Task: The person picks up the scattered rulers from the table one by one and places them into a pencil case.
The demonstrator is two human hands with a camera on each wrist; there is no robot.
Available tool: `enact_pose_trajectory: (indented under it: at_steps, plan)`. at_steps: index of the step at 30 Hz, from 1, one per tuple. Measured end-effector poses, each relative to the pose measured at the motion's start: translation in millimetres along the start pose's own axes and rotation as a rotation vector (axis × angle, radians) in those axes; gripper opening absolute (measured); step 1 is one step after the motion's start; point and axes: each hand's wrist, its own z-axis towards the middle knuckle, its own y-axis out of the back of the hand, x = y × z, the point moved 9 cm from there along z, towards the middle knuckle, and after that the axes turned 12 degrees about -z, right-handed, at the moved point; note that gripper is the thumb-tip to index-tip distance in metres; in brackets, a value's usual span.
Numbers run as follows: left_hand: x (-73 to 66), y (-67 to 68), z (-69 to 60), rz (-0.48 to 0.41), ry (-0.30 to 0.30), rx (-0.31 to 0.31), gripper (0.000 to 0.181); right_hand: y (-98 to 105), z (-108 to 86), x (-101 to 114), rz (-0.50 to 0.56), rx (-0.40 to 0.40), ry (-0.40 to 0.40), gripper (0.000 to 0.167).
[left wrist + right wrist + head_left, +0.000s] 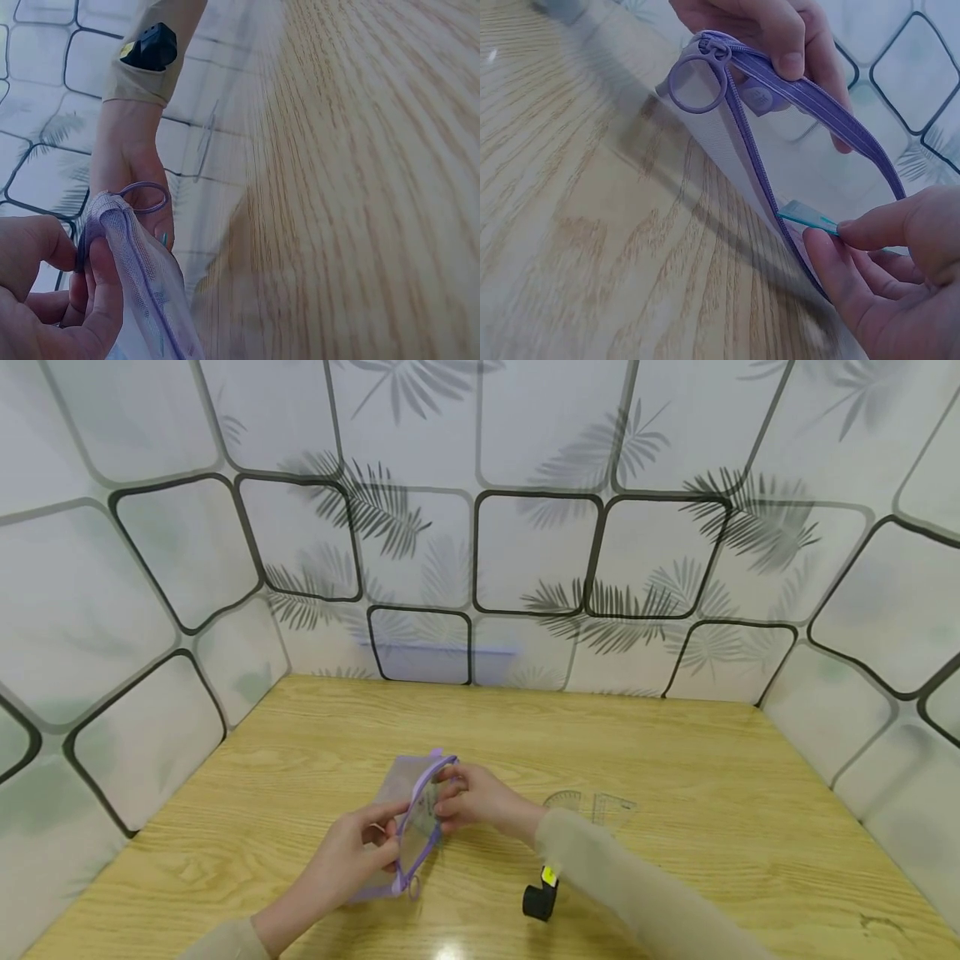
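A purple mesh zipper pouch [392, 785] stands tilted on the table with its mouth unzipped and spread apart. My left hand [356, 852] grips one side of the mouth between thumb and fingers. At the mouth, my right hand [476, 797] pinches a flat, clear plastic piece [806, 216] with a teal edge, its front part inside the opening. The far end of that piece is hidden behind my fingers. A round purple pull ring [673, 86] hangs from the zipper's slider at the pouch's near corner. Inside the pouch, a small purple label [759, 97] shows.
A clear protractor [564, 797] and a clear set square [611, 807] lie on the wooden table [697, 760] beyond my right forearm. A black camera [538, 900] is strapped to my right sleeve. Patterned cloth walls [536, 552] enclose the table's back and sides.
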Motion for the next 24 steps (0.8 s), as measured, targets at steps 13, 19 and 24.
enact_pose_trajectory:
  at_steps: [13, 19, 24]
  plan:
    - [-1.9, 0.7, -0.1, -0.011, -0.001, -0.019, 0.051, -1.7, 9.6, 0.7, -0.020, -0.053, -0.004, 0.040]
    - [-1.1, 1.2, -0.1, -0.009, 0.011, -0.031, 0.050, -2.7, 9.4, 1.8, -0.037, -0.061, -0.003, 0.041]
    - [-0.3, 1.3, -0.2, -0.016, 0.021, -0.029, 0.051, -3.7, 9.8, 3.3, -0.039, -0.065, 0.013, 0.042]
